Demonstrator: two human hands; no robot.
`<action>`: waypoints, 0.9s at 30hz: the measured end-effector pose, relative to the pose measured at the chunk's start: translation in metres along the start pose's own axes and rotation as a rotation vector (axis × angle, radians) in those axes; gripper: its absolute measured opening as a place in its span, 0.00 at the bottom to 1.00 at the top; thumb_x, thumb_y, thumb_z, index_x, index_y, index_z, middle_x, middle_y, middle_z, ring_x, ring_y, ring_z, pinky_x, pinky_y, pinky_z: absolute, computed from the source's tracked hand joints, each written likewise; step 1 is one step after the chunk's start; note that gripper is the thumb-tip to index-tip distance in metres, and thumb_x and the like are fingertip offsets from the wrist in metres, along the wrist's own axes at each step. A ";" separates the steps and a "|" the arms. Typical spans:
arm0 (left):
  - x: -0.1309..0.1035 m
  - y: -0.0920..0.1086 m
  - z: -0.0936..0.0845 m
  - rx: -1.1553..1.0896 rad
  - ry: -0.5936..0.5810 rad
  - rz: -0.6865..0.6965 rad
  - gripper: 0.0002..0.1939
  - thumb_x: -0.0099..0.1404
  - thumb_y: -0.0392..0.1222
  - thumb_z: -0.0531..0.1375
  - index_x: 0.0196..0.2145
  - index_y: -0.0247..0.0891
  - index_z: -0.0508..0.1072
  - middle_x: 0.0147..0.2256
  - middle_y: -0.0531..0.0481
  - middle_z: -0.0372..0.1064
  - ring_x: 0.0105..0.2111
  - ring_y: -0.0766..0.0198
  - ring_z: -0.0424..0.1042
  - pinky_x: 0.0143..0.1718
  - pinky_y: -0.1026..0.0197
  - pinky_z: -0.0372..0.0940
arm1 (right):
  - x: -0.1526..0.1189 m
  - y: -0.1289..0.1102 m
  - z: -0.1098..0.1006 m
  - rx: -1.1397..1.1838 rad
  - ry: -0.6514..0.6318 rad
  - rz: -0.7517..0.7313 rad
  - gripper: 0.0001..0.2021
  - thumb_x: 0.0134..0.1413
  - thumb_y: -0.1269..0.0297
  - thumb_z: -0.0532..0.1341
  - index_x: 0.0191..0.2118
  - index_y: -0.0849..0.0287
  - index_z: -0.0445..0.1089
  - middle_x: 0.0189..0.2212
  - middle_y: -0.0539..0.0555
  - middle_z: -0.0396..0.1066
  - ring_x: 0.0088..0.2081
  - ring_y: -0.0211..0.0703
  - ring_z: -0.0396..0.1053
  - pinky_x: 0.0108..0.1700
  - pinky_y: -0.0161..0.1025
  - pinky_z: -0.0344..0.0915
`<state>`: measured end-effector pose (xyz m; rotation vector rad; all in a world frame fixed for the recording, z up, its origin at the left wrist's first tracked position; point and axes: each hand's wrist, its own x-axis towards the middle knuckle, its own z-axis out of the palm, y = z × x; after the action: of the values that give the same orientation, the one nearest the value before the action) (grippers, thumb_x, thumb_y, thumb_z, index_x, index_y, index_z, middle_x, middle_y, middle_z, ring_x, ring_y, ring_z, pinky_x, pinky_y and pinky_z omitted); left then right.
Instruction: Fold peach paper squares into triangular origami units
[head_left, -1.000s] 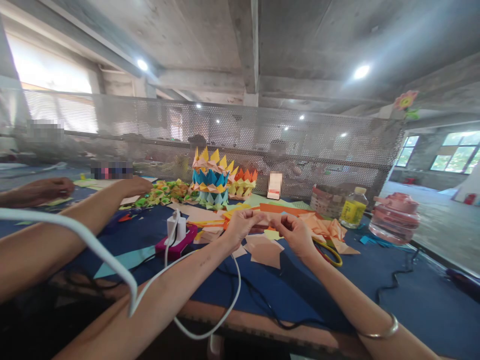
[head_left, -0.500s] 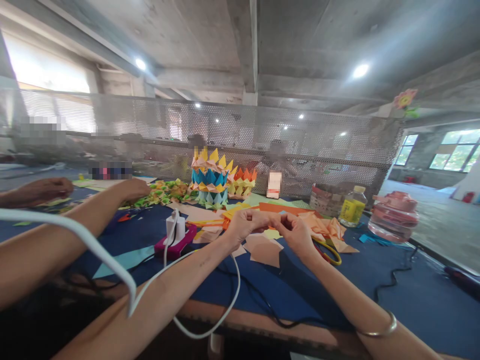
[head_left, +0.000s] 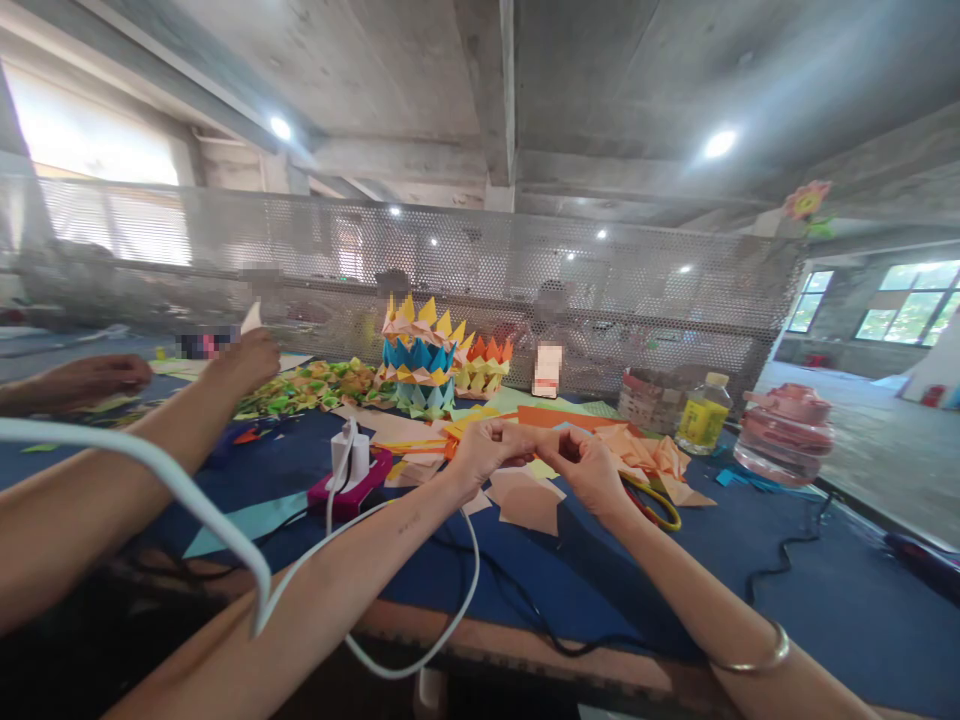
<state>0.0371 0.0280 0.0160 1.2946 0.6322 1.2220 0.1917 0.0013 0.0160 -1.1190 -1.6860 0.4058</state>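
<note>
Above the blue tabletop, my left hand [head_left: 487, 455] and my right hand [head_left: 589, 465] meet at their fingertips. Both are closed, pinching what looks like a small piece of orange paper [head_left: 546, 440], mostly hidden by the fingers. Below them lie peach paper pieces [head_left: 527, 502]. Folded orange paper [head_left: 656, 455] is beside my right hand, with yellow-handled scissors [head_left: 664, 505] partly under it. Behind my left hand stands a tiered folded-paper piece [head_left: 421, 365] in yellow, blue and pale green, next to a smaller orange and yellow one [head_left: 486, 368].
At the left, another person's hands [head_left: 251, 360] work near green paper bits [head_left: 322, 385]; one holds white paper. A magenta power strip [head_left: 349, 485], white cable [head_left: 476, 580], phone [head_left: 547, 370], yellow-labelled bottle [head_left: 703, 415], pink bottle [head_left: 787, 435] and woven basket [head_left: 651, 400] are around.
The other person's nearer hand has lifted and moved left, now with a white piece of paper in it. My hands have hardly moved.
</note>
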 end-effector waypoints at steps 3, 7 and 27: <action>0.001 -0.001 0.000 0.005 -0.008 0.021 0.19 0.36 0.45 0.71 0.22 0.31 0.69 0.21 0.52 0.69 0.23 0.69 0.69 0.28 0.66 0.66 | 0.001 -0.001 -0.001 0.034 0.044 0.009 0.16 0.42 0.53 0.62 0.21 0.59 0.58 0.17 0.46 0.57 0.21 0.33 0.54 0.23 0.33 0.53; 0.002 -0.002 -0.001 0.038 0.025 0.025 0.21 0.36 0.45 0.71 0.23 0.31 0.67 0.21 0.52 0.69 0.22 0.69 0.69 0.27 0.66 0.66 | -0.001 -0.005 -0.001 0.082 0.041 0.020 0.17 0.41 0.54 0.63 0.20 0.58 0.56 0.16 0.44 0.55 0.20 0.33 0.53 0.22 0.33 0.52; 0.002 -0.003 -0.002 0.068 -0.022 0.000 0.20 0.37 0.43 0.71 0.28 0.31 0.72 0.22 0.48 0.72 0.21 0.68 0.70 0.25 0.67 0.66 | -0.001 -0.006 -0.001 0.164 -0.041 0.031 0.15 0.40 0.55 0.64 0.31 0.59 0.62 0.24 0.51 0.68 0.28 0.41 0.66 0.30 0.37 0.63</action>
<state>0.0366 0.0313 0.0129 1.3628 0.6623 1.1933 0.1894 -0.0022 0.0200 -1.0230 -1.6406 0.5790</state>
